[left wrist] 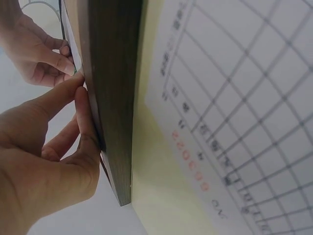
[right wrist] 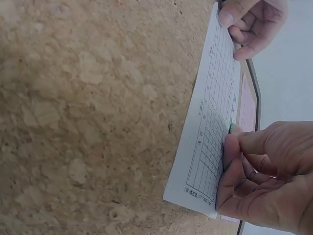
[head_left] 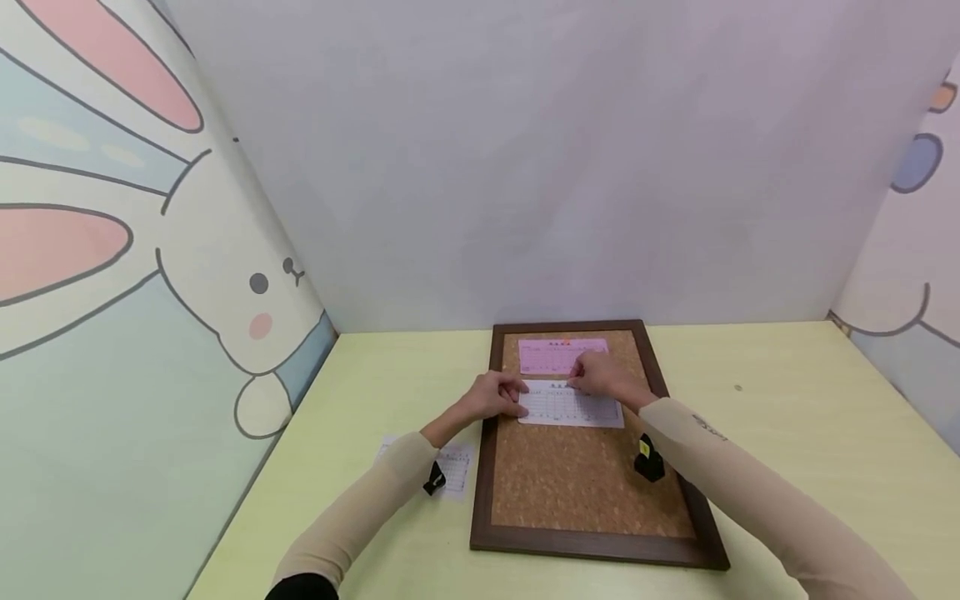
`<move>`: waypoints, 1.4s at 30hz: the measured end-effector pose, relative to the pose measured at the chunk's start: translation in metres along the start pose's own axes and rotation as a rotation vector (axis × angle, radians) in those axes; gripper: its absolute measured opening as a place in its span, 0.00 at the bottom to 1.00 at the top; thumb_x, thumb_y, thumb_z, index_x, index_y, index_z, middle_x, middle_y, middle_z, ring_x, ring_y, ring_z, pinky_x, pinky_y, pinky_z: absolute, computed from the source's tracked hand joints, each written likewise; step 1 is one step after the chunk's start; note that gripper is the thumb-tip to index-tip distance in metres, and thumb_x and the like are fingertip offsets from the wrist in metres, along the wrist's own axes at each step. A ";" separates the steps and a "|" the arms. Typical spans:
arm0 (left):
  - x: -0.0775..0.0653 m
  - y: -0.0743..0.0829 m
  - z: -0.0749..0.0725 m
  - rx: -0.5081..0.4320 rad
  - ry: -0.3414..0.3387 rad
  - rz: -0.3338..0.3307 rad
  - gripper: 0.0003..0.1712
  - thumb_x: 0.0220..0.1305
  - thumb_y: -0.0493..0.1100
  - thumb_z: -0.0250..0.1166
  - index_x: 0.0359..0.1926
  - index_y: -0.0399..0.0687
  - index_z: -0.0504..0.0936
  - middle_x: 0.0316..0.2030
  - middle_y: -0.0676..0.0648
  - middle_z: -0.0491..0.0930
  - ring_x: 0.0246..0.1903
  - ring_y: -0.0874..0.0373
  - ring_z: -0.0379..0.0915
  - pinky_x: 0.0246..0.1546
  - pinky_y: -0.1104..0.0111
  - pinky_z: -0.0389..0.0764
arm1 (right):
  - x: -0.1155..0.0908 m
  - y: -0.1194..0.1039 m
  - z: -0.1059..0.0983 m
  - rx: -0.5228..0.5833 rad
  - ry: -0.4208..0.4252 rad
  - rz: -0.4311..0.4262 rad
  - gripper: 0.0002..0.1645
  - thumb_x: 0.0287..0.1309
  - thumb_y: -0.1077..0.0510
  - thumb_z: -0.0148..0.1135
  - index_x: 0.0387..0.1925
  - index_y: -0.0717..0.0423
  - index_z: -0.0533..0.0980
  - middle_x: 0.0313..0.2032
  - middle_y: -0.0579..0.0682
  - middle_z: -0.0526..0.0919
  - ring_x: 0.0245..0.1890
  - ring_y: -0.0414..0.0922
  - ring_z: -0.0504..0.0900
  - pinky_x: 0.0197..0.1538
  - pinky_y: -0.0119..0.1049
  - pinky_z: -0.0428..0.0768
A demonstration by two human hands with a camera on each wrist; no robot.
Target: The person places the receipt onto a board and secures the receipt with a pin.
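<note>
A white printed form (head_left: pixel 570 407) lies on a framed cork board (head_left: pixel 588 483), below a pink form (head_left: pixel 543 358). My left hand (head_left: pixel 495 396) rests at the white form's left edge, thumb and index finger apart and pressing the paper. My right hand (head_left: pixel 602 375) is at the middle of its top edge. In the right wrist view a green pushpin (right wrist: pixel 231 127) shows a sliver between the right thumb and index finger, which pinch it; the fingers hide most of it.
Another white printed form (head_left: pixel 456 468) lies on the pale yellow table (head_left: pixel 397 375) left of the board, partly under my left forearm. An orange pin (head_left: pixel 566 341) shows at the pink form's top edge. Walls with cartoon drawings (head_left: pixel 247 317) enclose the table.
</note>
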State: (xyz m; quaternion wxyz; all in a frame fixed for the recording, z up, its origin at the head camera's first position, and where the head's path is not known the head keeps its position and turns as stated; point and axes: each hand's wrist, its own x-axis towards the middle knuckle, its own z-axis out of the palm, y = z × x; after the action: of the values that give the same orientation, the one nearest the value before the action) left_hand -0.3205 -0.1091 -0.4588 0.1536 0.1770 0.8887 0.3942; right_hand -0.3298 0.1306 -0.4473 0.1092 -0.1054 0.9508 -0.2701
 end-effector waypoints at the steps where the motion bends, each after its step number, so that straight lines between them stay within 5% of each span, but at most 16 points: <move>1: 0.000 0.000 0.000 0.002 0.001 0.001 0.18 0.57 0.37 0.77 0.48 0.38 0.86 0.32 0.47 0.79 0.27 0.61 0.69 0.28 0.75 0.70 | 0.000 0.001 0.000 0.000 0.004 0.003 0.08 0.69 0.60 0.63 0.35 0.62 0.81 0.27 0.50 0.78 0.28 0.43 0.73 0.31 0.33 0.69; 14: 0.002 -0.002 0.004 0.018 0.021 0.002 0.18 0.57 0.38 0.77 0.48 0.39 0.86 0.30 0.50 0.77 0.27 0.62 0.68 0.28 0.76 0.70 | -0.004 0.022 0.011 0.063 0.132 -0.145 0.07 0.67 0.62 0.63 0.38 0.63 0.83 0.33 0.54 0.85 0.30 0.43 0.75 0.35 0.34 0.72; 26: -0.003 -0.006 0.002 0.014 0.007 0.031 0.19 0.56 0.38 0.78 0.49 0.39 0.86 0.31 0.49 0.80 0.27 0.63 0.70 0.29 0.76 0.72 | -0.035 0.053 -0.007 0.157 -0.022 -0.333 0.19 0.63 0.64 0.66 0.55 0.69 0.80 0.27 0.50 0.76 0.27 0.41 0.70 0.30 0.30 0.68; 36: -0.036 -0.015 -0.019 -0.104 -0.116 -0.021 0.17 0.66 0.39 0.69 0.55 0.40 0.84 0.35 0.48 0.84 0.32 0.62 0.76 0.34 0.71 0.80 | -0.050 0.063 -0.025 0.141 -0.099 -0.306 0.25 0.58 0.62 0.73 0.54 0.71 0.78 0.28 0.51 0.79 0.29 0.40 0.72 0.32 0.30 0.71; 42: -0.068 -0.032 -0.044 -0.052 -0.114 0.036 0.19 0.68 0.40 0.68 0.57 0.39 0.83 0.38 0.44 0.85 0.31 0.60 0.77 0.37 0.62 0.84 | -0.055 0.073 -0.028 0.158 -0.081 -0.253 0.25 0.55 0.61 0.76 0.52 0.70 0.80 0.26 0.49 0.79 0.26 0.40 0.72 0.29 0.29 0.69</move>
State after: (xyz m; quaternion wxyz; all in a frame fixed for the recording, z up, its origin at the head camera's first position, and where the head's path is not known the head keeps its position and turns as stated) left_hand -0.2847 -0.1868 -0.4455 0.2014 0.2110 0.8647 0.4090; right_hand -0.2949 0.2192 -0.4544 0.1205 -0.2262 0.9005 -0.3514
